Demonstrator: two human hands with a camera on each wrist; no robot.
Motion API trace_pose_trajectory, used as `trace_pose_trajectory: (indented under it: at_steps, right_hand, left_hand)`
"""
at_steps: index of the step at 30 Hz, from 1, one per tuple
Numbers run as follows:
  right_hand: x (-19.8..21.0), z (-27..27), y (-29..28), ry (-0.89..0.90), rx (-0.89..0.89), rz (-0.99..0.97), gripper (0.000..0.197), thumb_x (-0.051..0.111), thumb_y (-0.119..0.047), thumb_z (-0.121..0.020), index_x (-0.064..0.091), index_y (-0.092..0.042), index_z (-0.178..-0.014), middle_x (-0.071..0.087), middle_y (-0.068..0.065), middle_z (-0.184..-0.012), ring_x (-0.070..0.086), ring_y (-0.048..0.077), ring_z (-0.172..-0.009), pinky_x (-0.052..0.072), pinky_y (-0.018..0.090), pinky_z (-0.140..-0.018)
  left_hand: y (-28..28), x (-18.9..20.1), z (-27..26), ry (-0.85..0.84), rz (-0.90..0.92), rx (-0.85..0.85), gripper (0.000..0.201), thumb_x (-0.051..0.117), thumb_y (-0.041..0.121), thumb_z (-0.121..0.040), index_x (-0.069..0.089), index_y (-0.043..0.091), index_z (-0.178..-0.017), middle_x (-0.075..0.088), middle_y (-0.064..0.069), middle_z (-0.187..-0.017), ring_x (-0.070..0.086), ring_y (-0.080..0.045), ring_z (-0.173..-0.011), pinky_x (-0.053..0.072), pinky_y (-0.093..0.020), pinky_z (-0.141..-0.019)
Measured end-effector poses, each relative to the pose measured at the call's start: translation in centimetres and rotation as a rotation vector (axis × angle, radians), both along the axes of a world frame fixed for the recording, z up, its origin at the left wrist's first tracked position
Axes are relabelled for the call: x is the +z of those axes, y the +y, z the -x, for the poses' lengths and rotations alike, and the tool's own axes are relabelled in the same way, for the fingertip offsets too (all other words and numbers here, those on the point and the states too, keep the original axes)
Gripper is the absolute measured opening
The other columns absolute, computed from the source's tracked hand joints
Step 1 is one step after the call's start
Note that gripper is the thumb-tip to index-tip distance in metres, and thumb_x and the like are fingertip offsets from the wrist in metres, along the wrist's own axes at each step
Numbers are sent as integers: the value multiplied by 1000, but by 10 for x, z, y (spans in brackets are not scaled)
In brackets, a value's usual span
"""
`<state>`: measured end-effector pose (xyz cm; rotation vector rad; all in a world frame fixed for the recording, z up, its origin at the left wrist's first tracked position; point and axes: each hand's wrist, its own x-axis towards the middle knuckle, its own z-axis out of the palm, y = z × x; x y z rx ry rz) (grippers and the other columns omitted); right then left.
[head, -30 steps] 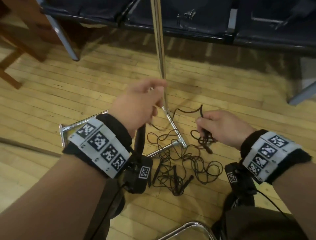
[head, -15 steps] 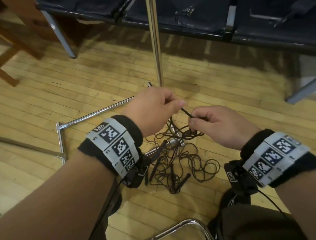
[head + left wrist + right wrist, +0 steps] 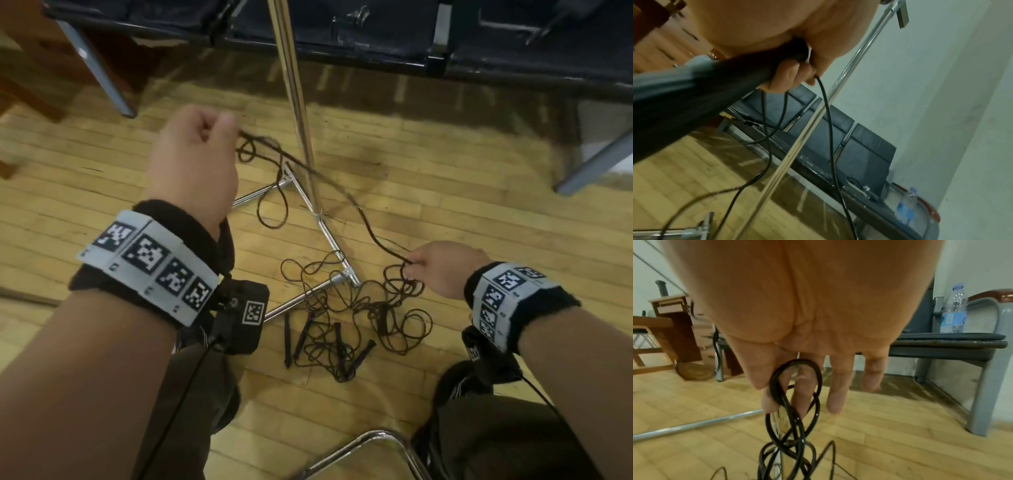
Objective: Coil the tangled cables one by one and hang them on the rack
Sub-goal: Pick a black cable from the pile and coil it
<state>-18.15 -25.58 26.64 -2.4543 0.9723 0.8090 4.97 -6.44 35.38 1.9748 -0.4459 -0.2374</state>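
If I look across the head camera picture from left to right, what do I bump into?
Left hand → shiny rack pole → tangled cables on the floor → right hand.

So everything's sitting on a light wood plank floor (image 3: 428,144). Right on it there's a messy pile of thin black cables (image 3: 346,325), tangled over the chrome base bars of the rack (image 3: 330,240), whose upright pole rises from them. Further back, the grey metal legs of a dark bench (image 3: 376,37) stand on the same floor.
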Motion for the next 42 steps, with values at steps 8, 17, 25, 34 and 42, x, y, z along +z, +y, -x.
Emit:
trace_pose_trajectory:
  at_steps: [8, 17, 25, 34, 42]
  right_hand:
    - [55, -33, 35, -548, 72, -55, 29, 46, -43, -103, 68, -25, -95, 66, -7, -87, 58, 9, -82, 49, 30, -74]
    - [61, -29, 35, -729, 116, -52, 20, 52, -41, -99, 67, -30, -92, 61, -15, -88, 51, -4, -89, 35, 16, -63]
    - [15, -12, 2, -223, 28, 0, 26, 47, -44, -104, 69, -30, -106, 70, -7, -97, 62, 14, -89, 49, 31, -72]
    - [14, -9, -6, -238, -74, 55, 31, 39, -42, -106, 67, -27, -104, 69, -5, -94, 62, 15, -84, 52, 35, -73]
    - [46, -29, 20, -720, -241, -143, 32, 43, -38, -106, 64, -20, -90, 67, -6, -83, 67, 11, -74, 51, 38, -68]
  left_hand:
    - [-4, -20, 35, 61, -334, -669, 41, 58, 47, -102, 52, 63, -139, 72, 14, -73, 58, -11, -56, 56, -39, -53]
    - [-16, -17, 42, -145, -407, -703, 28, 62, 54, -99, 65, 35, -79, 58, 14, -61, 52, 2, -54, 41, -23, -55]
    - [-15, -1, 18, 105, 109, -263, 24, 64, 46, -98, 65, 36, -76, 52, 13, -64, 47, -7, -56, 42, -26, -51]
    - [-1, -9, -6, 94, 16, 5, 29, 60, 46, -98, 64, 40, -127, 72, 10, -94, 65, -8, -73, 51, -31, -63]
    - [-4, -20, 15, 159, -183, -234, 54, 57, 19, -103, 50, 47, -149, 60, 21, -135, 71, -4, -65, 56, -25, -61]
